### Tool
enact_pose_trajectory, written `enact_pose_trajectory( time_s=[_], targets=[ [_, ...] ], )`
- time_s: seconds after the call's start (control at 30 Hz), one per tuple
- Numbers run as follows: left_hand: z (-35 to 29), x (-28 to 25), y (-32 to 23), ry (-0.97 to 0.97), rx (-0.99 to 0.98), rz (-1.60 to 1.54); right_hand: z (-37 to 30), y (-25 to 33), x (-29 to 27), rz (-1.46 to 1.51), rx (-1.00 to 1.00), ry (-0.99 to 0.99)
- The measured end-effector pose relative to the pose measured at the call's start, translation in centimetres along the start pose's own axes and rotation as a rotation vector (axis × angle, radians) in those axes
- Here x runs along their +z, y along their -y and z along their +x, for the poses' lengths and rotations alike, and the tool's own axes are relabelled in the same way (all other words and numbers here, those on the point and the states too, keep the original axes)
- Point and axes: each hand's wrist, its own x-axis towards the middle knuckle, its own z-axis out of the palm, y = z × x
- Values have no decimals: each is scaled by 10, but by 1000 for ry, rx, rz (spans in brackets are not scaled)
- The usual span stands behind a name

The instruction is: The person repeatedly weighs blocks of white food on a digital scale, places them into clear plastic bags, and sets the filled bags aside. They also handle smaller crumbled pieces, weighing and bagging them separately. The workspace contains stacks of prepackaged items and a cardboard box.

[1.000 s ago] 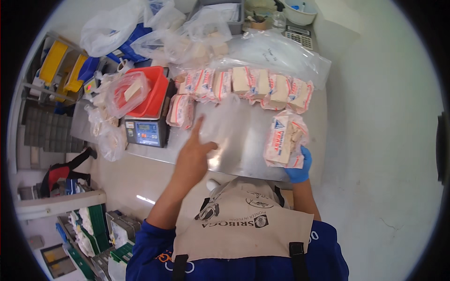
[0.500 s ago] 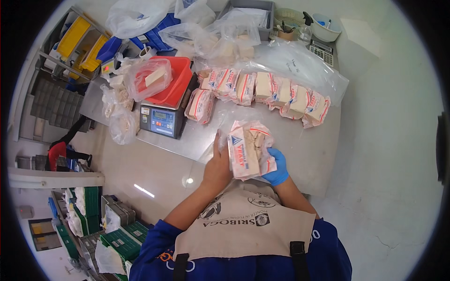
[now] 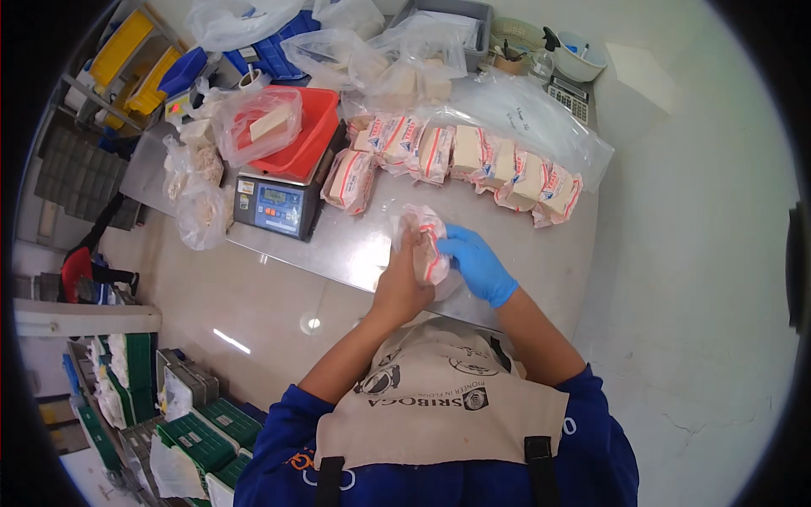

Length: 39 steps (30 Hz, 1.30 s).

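A yeast block in white, red-striped paper [image 3: 432, 253] is between my hands, just above the near edge of the metal table. My bare left hand [image 3: 404, 283] is wrapped round its left side, fingers toward its far end. My right hand [image 3: 477, 264], in a blue glove, has its fingertips bent onto the wrapper's right edge. Part of the block is hidden by my fingers and the folded paper. Beyond it, a row of partly wrapped yeast blocks [image 3: 515, 177] lies across the table, and one wrapped block [image 3: 348, 182] sits beside the scale.
On the left, a digital scale [image 3: 274, 211] carries a red tray [image 3: 317, 127] with a bagged block inside. Clear bags of pale pieces [image 3: 201, 211] lie at the left edge. Plastic sheets [image 3: 541, 118], a grey bin [image 3: 477, 55] and a spray bottle [image 3: 545, 63] are at the back.
The block has turned so its printed side no longer faces up, and paper now covers more of it. My right hand has moved from its lower right side up onto the wrapper's edge.
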Motion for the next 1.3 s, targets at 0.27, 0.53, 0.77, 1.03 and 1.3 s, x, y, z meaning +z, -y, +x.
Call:
enact_pose_trajectory(
  time_s=[0.27, 0.53, 0.77, 1.03, 1.3],
  targets=[
    [-11, -56, -15, -201, 32, -366, 25, 130, 65, -872, -381, 121],
    [-29, -55, 7, -268, 26, -353, 5, 169, 102, -1205, -481, 131],
    [-7, -65, -12, -167, 16, -529, -48, 191, 28, -752, -432, -81],
    [112, -111, -114, 131, 26, -1210, -179, 73, -154, -389, -796, -864],
    [335, -101, -177, -10, 531, -689, -332, -87, -176, 487, -824, -1138]
  ],
)
